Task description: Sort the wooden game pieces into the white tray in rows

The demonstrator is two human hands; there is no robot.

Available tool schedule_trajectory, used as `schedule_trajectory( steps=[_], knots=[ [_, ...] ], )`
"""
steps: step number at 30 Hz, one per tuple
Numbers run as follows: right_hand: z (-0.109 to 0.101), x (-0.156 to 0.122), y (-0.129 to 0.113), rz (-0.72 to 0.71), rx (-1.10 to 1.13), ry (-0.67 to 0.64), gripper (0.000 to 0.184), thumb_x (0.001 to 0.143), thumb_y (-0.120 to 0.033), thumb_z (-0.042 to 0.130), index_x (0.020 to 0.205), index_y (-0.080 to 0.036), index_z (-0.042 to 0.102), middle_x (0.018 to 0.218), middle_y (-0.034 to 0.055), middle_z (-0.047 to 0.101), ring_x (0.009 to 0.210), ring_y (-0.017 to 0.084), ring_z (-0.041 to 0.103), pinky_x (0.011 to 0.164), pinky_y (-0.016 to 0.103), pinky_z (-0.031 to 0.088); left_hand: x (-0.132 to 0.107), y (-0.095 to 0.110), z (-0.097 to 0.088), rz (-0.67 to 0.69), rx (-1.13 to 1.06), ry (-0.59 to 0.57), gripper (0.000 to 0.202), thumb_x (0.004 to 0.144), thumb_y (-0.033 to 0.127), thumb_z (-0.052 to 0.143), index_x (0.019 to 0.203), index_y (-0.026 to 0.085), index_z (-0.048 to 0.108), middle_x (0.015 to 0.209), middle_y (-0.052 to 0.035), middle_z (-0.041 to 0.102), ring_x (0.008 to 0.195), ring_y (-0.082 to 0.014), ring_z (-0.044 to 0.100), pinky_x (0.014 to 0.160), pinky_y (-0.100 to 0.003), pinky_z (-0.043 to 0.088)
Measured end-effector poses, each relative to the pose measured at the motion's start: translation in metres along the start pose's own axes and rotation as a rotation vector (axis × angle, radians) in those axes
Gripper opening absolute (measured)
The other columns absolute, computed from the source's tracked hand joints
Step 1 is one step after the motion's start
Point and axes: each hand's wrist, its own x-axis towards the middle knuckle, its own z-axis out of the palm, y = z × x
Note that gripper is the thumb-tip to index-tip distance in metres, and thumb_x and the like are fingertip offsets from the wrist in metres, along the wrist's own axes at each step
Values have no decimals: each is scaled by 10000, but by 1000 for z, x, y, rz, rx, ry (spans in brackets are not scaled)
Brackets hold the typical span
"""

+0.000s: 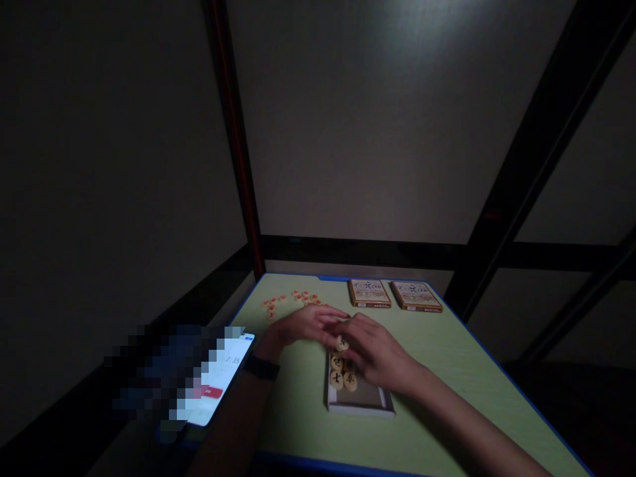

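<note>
Both hands meet over a shallow open box [360,401] on the table. My right hand [375,348] has its fingers curled, with a round wooden Chinese chess piece [342,343] at its thumb and fingertips. My left hand [311,322] reaches in from the left, its fingers stretched out and the thumb close to that piece. Whether the left thumb touches it I cannot tell. Inside the box's left part lie several pieces with black characters [336,379], face up. The right hand covers part of the box.
Several red-marked pieces [273,301] lie scattered at the table's far left. Two closed, printed boxes [370,291] [416,296] rest at the back right. A lit phone [226,371] is at the left edge of the green table [447,424], which has a blue rim. Walls stand behind and left.
</note>
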Motion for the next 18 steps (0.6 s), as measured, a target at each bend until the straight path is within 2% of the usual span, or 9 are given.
schedule_trajectory(
  steps=[4,6,13,18],
  knots=[
    [4,-10,-17,159,146,-58,276,789,-148,747,1030,-197,621,923,47,691,871,212,600,767,315,481,-4,8,-2,91,1,75,699,640,333,907,1265,178,633,1336,-172,629,1195,-298,617,1010,-423,464],
    [9,-17,-25,197,189,-119,288,771,-212,797,999,-205,622,888,28,681,842,202,601,744,302,469,-3,7,-1,120,-6,104,673,655,342,898,1252,172,639,1349,-181,614,1187,-297,619,977,-407,483],
    [27,-33,-26,130,110,-170,185,877,-335,700,978,-192,641,975,85,698,946,239,599,845,349,481,1,5,4,156,1,112,649,660,387,889,1225,171,654,1313,-176,632,1136,-275,634,880,-340,507],
    [30,-33,-22,43,33,-180,235,916,-377,653,1063,-193,656,1011,109,704,1001,252,592,899,368,469,0,7,5,207,0,173,582,695,427,861,1180,167,675,1276,-168,645,1115,-268,635,863,-329,507]
  ],
)
